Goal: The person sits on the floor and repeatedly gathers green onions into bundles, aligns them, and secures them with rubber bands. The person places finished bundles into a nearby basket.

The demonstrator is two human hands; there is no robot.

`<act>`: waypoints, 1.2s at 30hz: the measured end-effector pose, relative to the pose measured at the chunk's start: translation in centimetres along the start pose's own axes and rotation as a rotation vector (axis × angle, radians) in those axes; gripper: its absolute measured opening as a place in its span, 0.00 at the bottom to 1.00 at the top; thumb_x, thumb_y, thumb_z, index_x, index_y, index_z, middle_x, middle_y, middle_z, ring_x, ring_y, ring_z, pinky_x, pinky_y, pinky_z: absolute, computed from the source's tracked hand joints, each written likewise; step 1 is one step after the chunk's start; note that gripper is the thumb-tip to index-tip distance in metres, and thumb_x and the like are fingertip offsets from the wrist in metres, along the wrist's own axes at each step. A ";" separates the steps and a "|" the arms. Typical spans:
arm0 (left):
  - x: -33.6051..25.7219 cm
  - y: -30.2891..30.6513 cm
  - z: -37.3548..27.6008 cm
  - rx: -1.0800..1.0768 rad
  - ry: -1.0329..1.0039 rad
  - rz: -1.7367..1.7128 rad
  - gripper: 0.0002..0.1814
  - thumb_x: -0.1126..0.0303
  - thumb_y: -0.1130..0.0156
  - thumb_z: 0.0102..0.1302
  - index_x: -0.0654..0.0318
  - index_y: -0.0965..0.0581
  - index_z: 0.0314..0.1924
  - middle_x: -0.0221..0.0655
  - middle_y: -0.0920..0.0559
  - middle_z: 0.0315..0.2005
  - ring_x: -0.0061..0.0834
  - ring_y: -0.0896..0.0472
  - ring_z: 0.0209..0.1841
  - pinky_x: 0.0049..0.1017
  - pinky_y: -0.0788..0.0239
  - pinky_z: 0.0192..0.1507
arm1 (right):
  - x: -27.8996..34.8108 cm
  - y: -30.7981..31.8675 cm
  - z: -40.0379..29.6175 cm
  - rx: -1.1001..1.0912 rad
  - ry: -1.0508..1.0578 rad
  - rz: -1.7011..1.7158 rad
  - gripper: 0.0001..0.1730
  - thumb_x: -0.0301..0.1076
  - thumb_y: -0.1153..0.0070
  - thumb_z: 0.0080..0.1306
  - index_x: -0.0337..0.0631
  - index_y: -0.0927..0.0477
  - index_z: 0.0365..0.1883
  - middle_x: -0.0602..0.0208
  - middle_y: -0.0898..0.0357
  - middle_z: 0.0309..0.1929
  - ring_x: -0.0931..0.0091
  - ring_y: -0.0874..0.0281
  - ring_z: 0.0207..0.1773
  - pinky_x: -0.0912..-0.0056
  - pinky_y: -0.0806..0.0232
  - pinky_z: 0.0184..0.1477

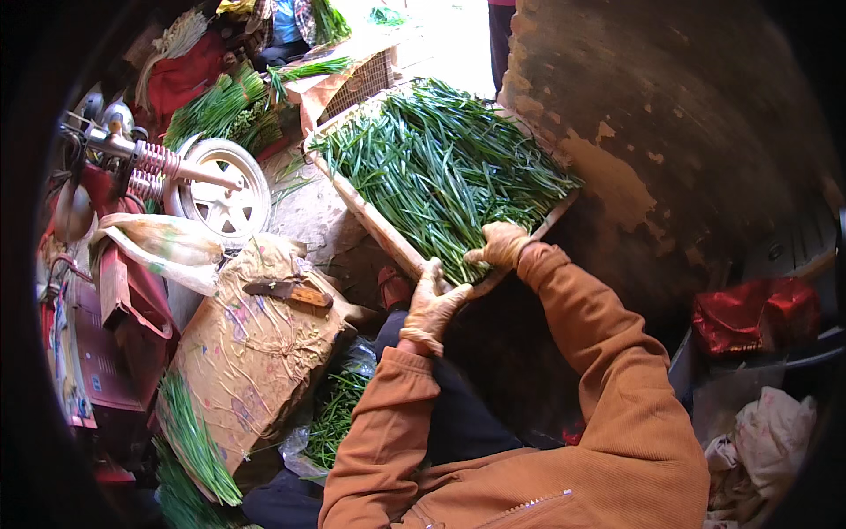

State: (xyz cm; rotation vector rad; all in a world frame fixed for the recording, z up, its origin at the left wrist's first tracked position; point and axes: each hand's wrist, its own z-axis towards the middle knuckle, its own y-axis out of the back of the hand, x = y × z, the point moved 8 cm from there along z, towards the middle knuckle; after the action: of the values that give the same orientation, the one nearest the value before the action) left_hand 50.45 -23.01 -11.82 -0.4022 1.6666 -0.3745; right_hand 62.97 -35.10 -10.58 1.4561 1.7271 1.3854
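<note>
Before me a shallow wooden tray (370, 218) is heaped with long green leaves, likely garlic chives (436, 159). At its near corner my left hand (433, 305), in a pale thin glove, has thumb and fingers spread around the ends of the leaves. How firmly it grips there is unclear. My right hand (502, 244), gloved the same way, curls over the near right part of the pile with leaves between thumb and fingers. To the left, a knife with a wooden handle (310, 295) lies on a cloth-covered board (231, 350) strewn with pale strands.
A small bunch of chives (198, 436) hangs over the board's front edge. A plastic bag of greens (337, 410) is beside my leg. A scooter wheel (225, 192) stands left, near tied bundles (225, 106). A person (284, 33) sits behind. The wall (661, 132) bounds the right.
</note>
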 end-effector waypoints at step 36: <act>5.8 2.7 0.5 -0.289 0.211 -0.453 0.24 0.61 0.44 0.63 0.62 0.32 0.57 0.39 0.25 0.49 0.32 0.25 0.49 0.30 0.32 0.49 | -2.2 2.3 7.0 0.283 -0.040 0.465 0.32 0.43 0.28 0.39 0.26 0.23 0.37 0.55 0.22 0.32 0.67 0.23 0.31 0.66 0.28 0.33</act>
State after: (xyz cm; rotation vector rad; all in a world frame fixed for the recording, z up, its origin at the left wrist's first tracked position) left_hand 50.16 -23.33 -18.23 -0.9924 1.8361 -0.5244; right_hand 70.55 -34.69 -11.59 2.1313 1.6769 1.3506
